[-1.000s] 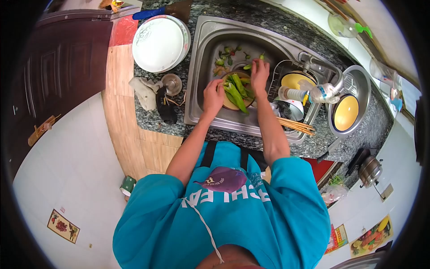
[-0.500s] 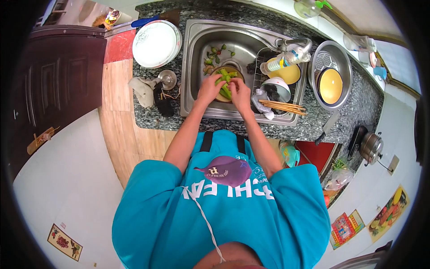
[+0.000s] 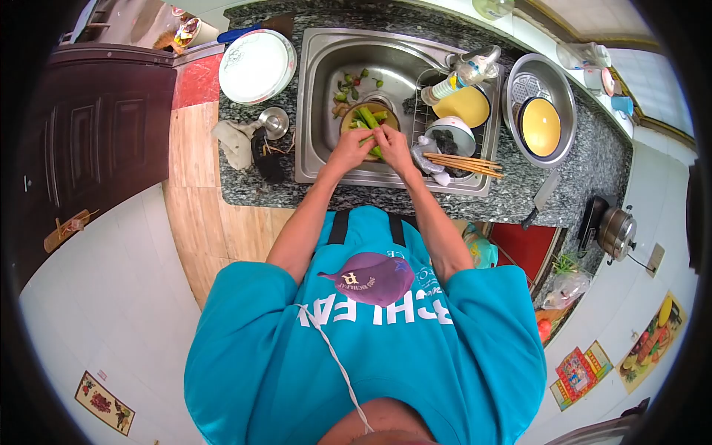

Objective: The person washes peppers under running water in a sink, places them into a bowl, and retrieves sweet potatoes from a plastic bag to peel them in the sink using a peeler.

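Observation:
A yellow bowl [image 3: 394, 123] with green peppers [image 3: 368, 117] in it stands in the steel sink [image 3: 326, 133]. Over the bowl's near side, my left hand [image 3: 351, 149] and my right hand [image 3: 393, 147] meet at the fingertips. Both are closed on a green pepper, part of which shows between and below the fingers. Pepper scraps [image 3: 345, 90], green with some red bits, lie on the sink floor beyond the bowl.
White plates [image 3: 256, 67] are stacked left of the sink, near a cloth [image 3: 234, 144]. A rack holds a yellow bowl [image 3: 461, 107], a white bowl [image 3: 452, 133] and chopsticks [image 3: 467, 164]. A colander [image 3: 515, 107] and a knife [image 3: 543, 194] lie to the right.
My hands, apart at first with fingers spread, have come together over the bowl and closed on a pepper. The view has shifted, and the tap and bottle look farther left.

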The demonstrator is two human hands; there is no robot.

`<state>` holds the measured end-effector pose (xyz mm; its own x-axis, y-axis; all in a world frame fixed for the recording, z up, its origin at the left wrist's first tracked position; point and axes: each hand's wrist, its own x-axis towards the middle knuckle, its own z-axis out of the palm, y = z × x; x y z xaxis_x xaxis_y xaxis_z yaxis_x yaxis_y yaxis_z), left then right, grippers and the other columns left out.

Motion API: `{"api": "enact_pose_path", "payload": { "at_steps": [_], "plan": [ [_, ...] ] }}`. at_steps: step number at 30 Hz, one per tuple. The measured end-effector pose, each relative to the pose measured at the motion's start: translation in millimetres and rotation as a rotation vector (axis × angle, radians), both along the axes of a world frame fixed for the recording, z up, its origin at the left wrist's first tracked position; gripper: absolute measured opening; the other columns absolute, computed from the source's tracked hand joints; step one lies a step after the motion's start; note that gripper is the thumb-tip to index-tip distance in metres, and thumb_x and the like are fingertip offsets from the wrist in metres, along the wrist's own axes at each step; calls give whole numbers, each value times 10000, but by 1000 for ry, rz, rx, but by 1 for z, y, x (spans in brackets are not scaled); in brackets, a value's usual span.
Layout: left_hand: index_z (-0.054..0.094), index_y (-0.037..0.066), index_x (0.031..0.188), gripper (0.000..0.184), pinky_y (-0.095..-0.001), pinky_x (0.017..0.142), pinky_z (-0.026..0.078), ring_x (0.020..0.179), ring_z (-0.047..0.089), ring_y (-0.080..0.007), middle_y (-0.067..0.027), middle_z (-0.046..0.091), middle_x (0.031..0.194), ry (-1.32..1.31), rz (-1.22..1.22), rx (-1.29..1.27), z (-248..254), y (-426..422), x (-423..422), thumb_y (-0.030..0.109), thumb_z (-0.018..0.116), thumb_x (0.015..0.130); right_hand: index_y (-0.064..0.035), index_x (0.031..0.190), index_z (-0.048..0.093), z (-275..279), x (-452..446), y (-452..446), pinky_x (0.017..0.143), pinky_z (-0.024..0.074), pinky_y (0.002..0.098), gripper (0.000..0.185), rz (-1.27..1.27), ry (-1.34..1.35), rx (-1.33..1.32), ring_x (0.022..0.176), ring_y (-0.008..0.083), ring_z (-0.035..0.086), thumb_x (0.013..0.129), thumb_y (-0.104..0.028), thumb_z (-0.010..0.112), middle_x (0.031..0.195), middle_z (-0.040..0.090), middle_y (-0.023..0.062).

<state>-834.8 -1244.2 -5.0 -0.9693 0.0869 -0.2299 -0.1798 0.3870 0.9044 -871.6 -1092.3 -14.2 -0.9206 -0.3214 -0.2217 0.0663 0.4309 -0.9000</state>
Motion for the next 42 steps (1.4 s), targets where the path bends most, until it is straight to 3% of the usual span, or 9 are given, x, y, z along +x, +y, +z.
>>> {"api": "enact_pose_path", "payload": {
  "at_steps": [9,11,17,25,29,34,37,39,42],
  "plan": [
    [671,-19,1057,278,-377,727,504,849,674,-336,-203,684,928,-43,193,148,-28,14,18,177,669,860,37,774,540,-39,21,-1,508,381,343,378,-125,-41,-71,538,162,438,1000,-261,489,623,516,85],
    [669,-24,1057,287,-377,723,505,846,676,-333,-203,686,923,-108,233,193,-33,18,15,189,667,864,-10,723,519,-50,24,0,462,351,313,385,-419,-709,-595,503,129,438,1009,-260,462,604,496,48],
    [666,-49,1045,324,-375,689,505,778,688,-291,-193,693,832,-161,280,120,-48,18,15,234,653,888,-98,715,448,-75,16,-16,407,272,246,336,-407,-298,-164,454,72,346,996,-282,433,567,395,-27],
    [687,-23,1028,299,-286,564,453,601,574,-95,-38,659,697,-376,466,183,-56,3,15,252,659,912,-24,978,623,-11,-51,-32,450,400,234,318,-546,-646,-378,551,101,516,948,-338,581,758,632,57],
    [656,-32,1114,302,-316,721,507,819,661,-176,-93,712,939,-252,667,439,-92,21,4,216,609,948,3,1120,625,-57,-30,-6,529,490,251,376,-431,-527,-135,652,127,621,945,-328,594,900,699,99],
    [567,-42,1163,369,-358,863,507,1035,618,-376,-291,612,1144,-270,506,-211,-76,-11,14,106,644,834,21,1163,603,-65,10,13,724,538,371,334,-104,-108,321,802,333,675,897,-181,616,980,681,207],
    [598,-13,1128,327,-373,886,504,1038,625,-354,-291,613,1130,-523,475,-355,-96,-10,9,83,652,820,8,1248,563,-70,28,7,1027,393,477,460,6,11,334,1222,451,453,798,-48,639,1374,419,315],
    [602,-11,1169,334,-395,831,557,1006,652,-341,-248,625,1141,-542,365,-332,-111,-14,5,14,581,836,-3,1304,521,-75,39,6,1056,371,476,510,94,40,418,1252,474,413,810,-60,631,1397,380,325],
    [535,-61,1200,388,-397,645,632,902,682,-306,-183,638,1081,-859,537,391,-123,-17,-3,-88,466,819,11,1311,513,-78,44,4,1064,370,448,480,92,75,526,1267,460,415,855,-99,616,1383,398,331]
  ]
}}
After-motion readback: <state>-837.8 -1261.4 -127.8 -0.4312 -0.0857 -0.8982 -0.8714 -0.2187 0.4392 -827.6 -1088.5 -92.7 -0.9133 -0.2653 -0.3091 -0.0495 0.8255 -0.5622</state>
